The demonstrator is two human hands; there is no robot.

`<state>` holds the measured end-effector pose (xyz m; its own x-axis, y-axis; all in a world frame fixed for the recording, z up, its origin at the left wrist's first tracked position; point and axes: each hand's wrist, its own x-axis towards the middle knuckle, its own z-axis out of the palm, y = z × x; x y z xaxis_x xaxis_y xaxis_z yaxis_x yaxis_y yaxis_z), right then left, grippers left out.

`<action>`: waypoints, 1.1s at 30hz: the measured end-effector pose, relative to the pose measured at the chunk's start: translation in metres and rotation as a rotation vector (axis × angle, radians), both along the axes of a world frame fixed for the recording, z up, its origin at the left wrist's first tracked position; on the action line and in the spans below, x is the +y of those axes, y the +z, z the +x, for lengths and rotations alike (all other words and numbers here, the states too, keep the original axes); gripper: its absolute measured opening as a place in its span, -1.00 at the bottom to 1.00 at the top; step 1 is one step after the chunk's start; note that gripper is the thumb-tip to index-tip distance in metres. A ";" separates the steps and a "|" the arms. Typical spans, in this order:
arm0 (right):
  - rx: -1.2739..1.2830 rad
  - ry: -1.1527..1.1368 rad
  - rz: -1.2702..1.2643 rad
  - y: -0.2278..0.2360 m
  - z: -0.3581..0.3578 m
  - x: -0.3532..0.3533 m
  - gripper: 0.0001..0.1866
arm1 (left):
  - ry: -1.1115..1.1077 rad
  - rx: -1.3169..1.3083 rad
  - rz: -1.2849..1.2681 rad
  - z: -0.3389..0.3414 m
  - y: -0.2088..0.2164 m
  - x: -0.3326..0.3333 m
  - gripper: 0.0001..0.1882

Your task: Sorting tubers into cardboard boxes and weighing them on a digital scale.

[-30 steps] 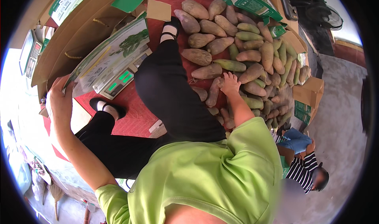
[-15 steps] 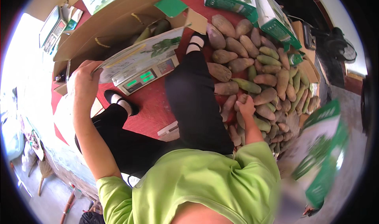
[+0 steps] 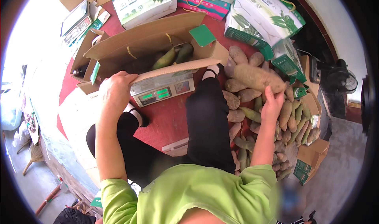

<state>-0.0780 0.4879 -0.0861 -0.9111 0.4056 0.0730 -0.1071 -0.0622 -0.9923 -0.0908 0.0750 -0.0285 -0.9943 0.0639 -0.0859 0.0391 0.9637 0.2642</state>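
My right hand [image 3: 272, 104] is closed round the end of a long, soil-covered radish [image 3: 252, 77], held up over the pile. More brown and green radishes [image 3: 285, 115] lie heaped beneath and around that arm. To the left, an open cardboard box [image 3: 114, 53] sits on a digital scale [image 3: 162, 93] with a lit green display. Green radishes [image 3: 165, 59] show inside it; the rest of its inside is dark. My left hand [image 3: 116, 90] grips the left end of the box's near flap [image 3: 177, 68], fingers over the top edge.
White-and-green printed cartons [image 3: 268, 11] stand stacked at the far right, another carton [image 3: 144, 5] far left of them. A second scale [image 3: 77, 25] is at the far left. A small brown box [image 3: 312, 159] lies right of the pile. My legs straddle the red floor covering [image 3: 166, 121].
My right hand has lifted a radish out of the pile and forward. The near flap in my left hand now stands more upright. The blurred carton at the lower right has gone from there.
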 end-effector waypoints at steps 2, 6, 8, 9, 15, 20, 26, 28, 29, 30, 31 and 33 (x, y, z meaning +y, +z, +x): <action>0.114 0.066 0.009 0.032 -0.024 -0.025 -0.43 | -0.024 -0.003 0.009 0.000 -0.001 -0.002 -0.77; 0.234 0.307 0.030 0.074 -0.061 -0.070 -0.35 | -0.079 0.036 -0.005 0.001 0.003 0.001 -0.67; 0.197 0.428 0.013 0.085 -0.076 -0.103 -0.47 | -0.055 0.009 -0.001 0.002 0.007 -0.002 -0.69; 0.194 0.501 0.102 0.082 -0.084 -0.114 -0.51 | -0.042 -0.021 0.008 0.003 0.008 -0.003 -0.71; 0.280 0.585 0.775 0.048 -0.114 -0.185 -0.39 | -0.052 -0.012 -0.004 0.000 0.004 -0.005 -0.71; 0.073 0.749 0.387 0.033 -0.139 -0.221 -0.42 | -0.033 0.021 -0.046 -0.002 0.005 -0.005 -0.70; 0.119 0.645 0.521 0.034 -0.135 -0.169 -0.66 | -0.006 0.003 0.023 -0.003 -0.001 -0.007 -0.80; 0.114 0.562 0.374 0.043 -0.117 -0.136 -0.78 | 0.003 0.018 0.031 -0.005 0.001 -0.003 -0.79; 0.124 0.500 0.279 0.040 -0.111 -0.118 -0.80 | -0.001 -0.010 0.029 -0.006 0.002 -0.003 -0.77; 0.125 0.431 0.246 0.037 -0.102 -0.097 -0.81 | -0.022 -0.012 0.035 -0.008 0.001 -0.001 -0.77; 0.127 0.373 0.207 0.031 -0.093 -0.080 -0.82 | -0.030 -0.016 0.035 -0.007 0.001 -0.002 -0.76; 0.032 0.311 0.197 0.013 -0.073 -0.046 -0.82 | -0.037 -0.009 0.051 -0.006 0.000 -0.004 -0.76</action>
<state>-0.1509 0.4418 -0.0734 -0.9846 0.0853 0.1529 -0.1447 0.0949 -0.9849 -0.0971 0.0710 -0.0282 -0.9904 0.1050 -0.0901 0.0720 0.9470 0.3131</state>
